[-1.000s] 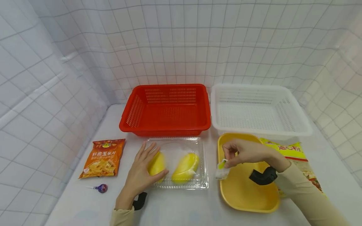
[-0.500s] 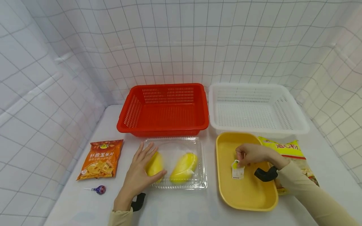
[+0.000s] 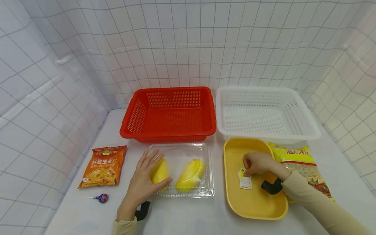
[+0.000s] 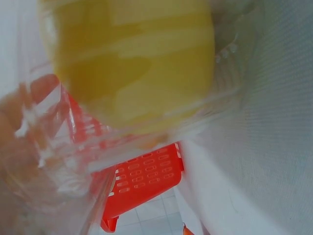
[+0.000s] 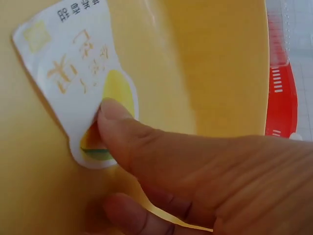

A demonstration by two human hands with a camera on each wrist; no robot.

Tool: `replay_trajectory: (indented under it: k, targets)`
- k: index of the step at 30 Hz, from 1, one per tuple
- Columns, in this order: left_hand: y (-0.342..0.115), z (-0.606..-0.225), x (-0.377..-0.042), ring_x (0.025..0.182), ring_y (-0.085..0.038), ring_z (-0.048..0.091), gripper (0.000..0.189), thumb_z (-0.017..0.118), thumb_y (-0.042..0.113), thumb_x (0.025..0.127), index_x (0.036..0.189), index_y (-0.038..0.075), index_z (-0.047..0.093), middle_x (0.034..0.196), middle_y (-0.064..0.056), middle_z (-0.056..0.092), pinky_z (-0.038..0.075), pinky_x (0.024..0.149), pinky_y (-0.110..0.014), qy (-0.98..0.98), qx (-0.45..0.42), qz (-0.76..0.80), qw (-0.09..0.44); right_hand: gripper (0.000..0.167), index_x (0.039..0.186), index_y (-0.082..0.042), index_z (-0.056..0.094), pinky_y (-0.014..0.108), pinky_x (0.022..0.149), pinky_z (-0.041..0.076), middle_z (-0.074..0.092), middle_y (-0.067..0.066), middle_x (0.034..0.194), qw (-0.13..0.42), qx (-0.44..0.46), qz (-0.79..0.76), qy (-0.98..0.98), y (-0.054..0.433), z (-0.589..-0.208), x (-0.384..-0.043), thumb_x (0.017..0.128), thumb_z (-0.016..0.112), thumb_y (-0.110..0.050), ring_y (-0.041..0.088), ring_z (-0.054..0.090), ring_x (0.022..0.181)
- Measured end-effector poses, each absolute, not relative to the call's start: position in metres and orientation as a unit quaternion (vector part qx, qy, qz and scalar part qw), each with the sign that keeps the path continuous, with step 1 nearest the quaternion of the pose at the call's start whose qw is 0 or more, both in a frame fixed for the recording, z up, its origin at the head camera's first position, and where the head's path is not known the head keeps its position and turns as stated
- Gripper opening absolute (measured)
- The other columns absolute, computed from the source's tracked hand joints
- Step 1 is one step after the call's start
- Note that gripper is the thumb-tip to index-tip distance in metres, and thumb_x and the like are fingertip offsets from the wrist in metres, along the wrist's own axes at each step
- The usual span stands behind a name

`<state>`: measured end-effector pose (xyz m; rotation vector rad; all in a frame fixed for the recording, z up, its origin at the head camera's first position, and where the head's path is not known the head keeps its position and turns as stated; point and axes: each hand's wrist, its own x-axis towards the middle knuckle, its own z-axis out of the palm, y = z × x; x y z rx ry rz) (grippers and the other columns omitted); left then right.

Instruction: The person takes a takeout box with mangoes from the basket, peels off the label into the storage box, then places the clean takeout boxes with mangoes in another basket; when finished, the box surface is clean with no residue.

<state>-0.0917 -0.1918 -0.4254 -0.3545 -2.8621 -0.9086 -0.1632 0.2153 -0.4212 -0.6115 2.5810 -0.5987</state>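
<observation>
My left hand (image 3: 141, 183) rests with spread fingers on the left side of a clear plastic clamshell box (image 3: 183, 151). Two yellow mangoes, or mango-like fruits, lie inside: the left one (image 3: 160, 173) partly under my fingers, the right one (image 3: 191, 174) in plain sight. Through the plastic, one yellow fruit (image 4: 137, 63) fills the top of the left wrist view. Within the yellow tray (image 3: 255, 207), my right hand (image 3: 259, 163) pinches a small white printed card (image 3: 246, 183) by its fruit-picture end. The thumb lies over the card (image 5: 73, 68) in the right wrist view; the opposing fingertip is hidden behind it.
At the back stand a red basket (image 3: 173, 133) and a white basket (image 3: 264, 133). An orange chip bag (image 3: 104, 166) and a lollipop (image 3: 102, 197) lie at left. Right of the tray is a yellow food packet (image 3: 304, 166), partly covered by the right sleeve.
My right hand has carried the card from the tray's left rim to the right, over the tray's inside, and lowered it there. The left hand stays on the box.
</observation>
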Motion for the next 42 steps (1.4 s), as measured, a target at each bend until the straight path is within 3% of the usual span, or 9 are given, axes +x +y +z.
replay_trajectory:
  k: [7,14,21,26,31,33,37,40,42]
  targets:
    - [-0.193,-0.424,-0.092,0.143,-0.024,0.003,0.085,0.076,0.052,0.073,0.144,0.018,0.044,0.154,0.002,0.026,0.02,0.104,-0.064,-0.944,-0.122,-0.301,0.062,0.027,0.071,-0.019,0.053,0.026,0.053,0.033,0.044,-0.009,0.063,0.169,-0.246,-0.174,0.938,0.215,-0.422,-0.154,0.074,0.079,-0.023,0.009,0.042,0.059]
    - [-0.193,-0.425,-0.09,0.143,-0.025,0.003,0.087,0.076,0.054,0.072,0.144,0.019,0.043,0.154,0.003,0.025,0.019,0.104,-0.064,-0.946,-0.107,-0.301,0.052,0.013,0.09,-0.018,0.059,0.023,0.055,0.038,0.047,-0.012,0.07,0.156,-0.33,-0.237,0.9,0.235,-0.407,-0.15,0.088,0.069,-0.026,0.004,0.045,0.062]
    - [-0.194,-0.424,-0.088,0.143,-0.024,0.003,0.086,0.076,0.054,0.073,0.144,0.018,0.043,0.154,0.003,0.025,0.019,0.103,-0.065,-0.946,-0.105,-0.301,0.056,0.017,0.11,-0.005,0.059,0.032,0.06,0.051,0.062,0.01,0.086,0.163,-0.276,-0.409,0.855,0.3,-0.362,-0.173,0.099,0.052,-0.016,0.021,0.058,0.072]
    - [-0.194,-0.423,-0.089,0.143,-0.024,0.003,0.086,0.076,0.052,0.072,0.144,0.017,0.044,0.154,0.002,0.026,0.019,0.104,-0.064,-0.945,-0.111,-0.302,0.063,0.019,0.116,0.001,0.056,0.025,0.067,0.051,0.063,0.003,0.097,0.015,-0.178,-0.511,0.841,0.351,-0.351,-0.197,0.099,0.048,-0.003,0.014,0.059,0.085]
    - [-0.194,-0.424,-0.089,0.143,-0.023,0.003,0.086,0.076,0.052,0.073,0.144,0.017,0.044,0.154,0.002,0.026,0.019,0.104,-0.064,-0.944,-0.114,-0.304,0.064,0.029,0.123,-0.011,0.057,0.017,0.072,0.04,0.055,-0.016,0.107,-0.102,-0.02,-0.511,0.853,0.382,-0.358,-0.218,0.098,0.053,-0.025,0.002,0.047,0.098]
    - [-0.194,-0.425,-0.089,0.143,-0.024,0.003,0.086,0.076,0.052,0.073,0.144,0.017,0.044,0.154,0.002,0.026,0.019,0.104,-0.064,-0.943,-0.115,-0.304,0.063,0.038,0.13,-0.016,0.053,0.02,0.078,0.037,0.05,-0.014,0.114,-0.101,0.026,-0.497,0.861,0.393,-0.364,-0.225,0.097,0.052,-0.034,0.005,0.042,0.105]
    - [-0.194,-0.426,-0.09,0.143,-0.023,0.003,0.085,0.075,0.053,0.073,0.144,0.017,0.044,0.154,0.002,0.026,0.02,0.104,-0.063,-0.943,-0.12,-0.305,0.062,0.058,0.148,-0.02,0.033,0.041,0.097,0.035,0.034,0.01,0.145,-0.044,0.061,-0.481,0.874,0.408,-0.376,-0.236,0.097,0.042,-0.047,0.027,0.033,0.122]
    - [-0.193,-0.428,-0.091,0.143,-0.023,0.003,0.085,0.075,0.053,0.074,0.144,0.017,0.044,0.154,0.002,0.026,0.02,0.104,-0.063,-0.943,-0.122,-0.304,0.064,0.066,0.153,-0.02,0.019,0.042,0.092,0.044,0.015,0.021,0.153,0.002,0.06,-0.49,0.869,0.414,-0.385,-0.241,0.097,0.039,-0.05,0.026,0.044,0.114]
    - [-0.193,-0.428,-0.091,0.143,-0.023,0.004,0.085,0.075,0.053,0.073,0.144,0.017,0.044,0.154,0.002,0.026,0.02,0.104,-0.063,-0.942,-0.123,-0.306,0.066,0.066,0.154,-0.022,0.015,0.031,0.076,0.051,0.018,0.021,0.15,0.02,0.06,-0.506,0.86,0.416,-0.39,-0.243,0.098,0.04,-0.048,0.012,0.053,0.098]
